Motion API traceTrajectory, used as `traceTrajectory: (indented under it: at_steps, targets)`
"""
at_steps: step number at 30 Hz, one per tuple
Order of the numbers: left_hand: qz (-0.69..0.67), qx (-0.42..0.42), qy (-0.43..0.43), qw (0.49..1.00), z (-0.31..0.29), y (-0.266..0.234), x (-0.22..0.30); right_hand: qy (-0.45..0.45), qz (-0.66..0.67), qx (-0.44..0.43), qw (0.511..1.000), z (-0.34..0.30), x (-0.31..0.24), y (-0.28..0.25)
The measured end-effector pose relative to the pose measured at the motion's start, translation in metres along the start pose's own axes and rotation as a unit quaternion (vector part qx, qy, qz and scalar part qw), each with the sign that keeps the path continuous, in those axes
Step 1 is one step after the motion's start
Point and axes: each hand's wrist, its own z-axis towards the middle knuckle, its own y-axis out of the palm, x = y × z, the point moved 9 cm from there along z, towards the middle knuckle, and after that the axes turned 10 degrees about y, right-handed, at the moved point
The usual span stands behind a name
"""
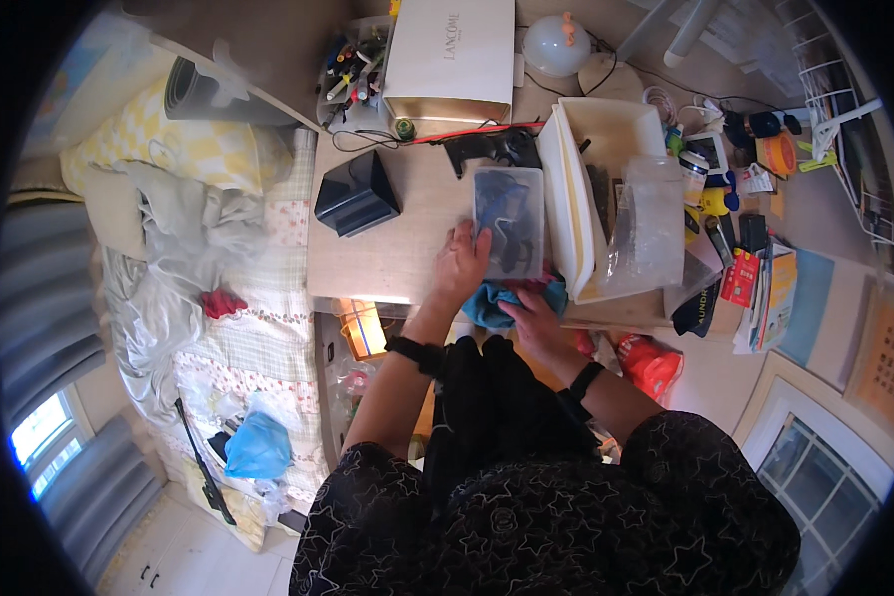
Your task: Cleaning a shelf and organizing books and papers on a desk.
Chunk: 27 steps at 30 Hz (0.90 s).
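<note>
A clear plastic container point(509, 204) with dark blue cloth-like contents stands at the desk's front part. My left hand point(462, 264) is at its left side, the thumb over the rim and the other fingers outside it. Just below the container, at the desk's front edge, is a bunched teal cloth point(489, 306). My right hand point(538, 326) grips this cloth, its fingers partly hidden in the folds. A bit of pink fabric shows behind the cloth.
A black angular box point(358, 194) is on the desk at left, a black game controller point(495, 151) behind the container. White bins point(578, 238) stand close on the right, bearing a clear plastic bag point(648, 223). Under the desk edge lies a red bag point(651, 368); left is a bed point(268, 372).
</note>
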Motion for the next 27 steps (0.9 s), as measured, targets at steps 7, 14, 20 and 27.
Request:
traceTrajectory:
  at_steps: [7, 14, 20, 27]
  targets:
    - [0.069, 0.006, 0.013, 0.998, -0.007, 0.004, 0.054, -0.011, -0.017, -0.011, 1.000, 0.002, -0.004, -0.009]
    - [0.218, -0.026, -0.018, 0.975, -0.005, 0.031, 0.109, 0.002, 0.010, 0.007, 1.000, -0.003, 0.012, 0.008]
    - [0.274, -0.082, -0.028, 0.958, -0.002, 0.016, 0.092, -0.045, -0.063, -0.034, 0.996, 0.001, -0.011, 0.005]
    - [0.309, -0.095, 0.019, 0.946, -0.032, -0.032, 0.062, -0.024, 0.019, -0.024, 0.999, 0.009, -0.011, -0.014]
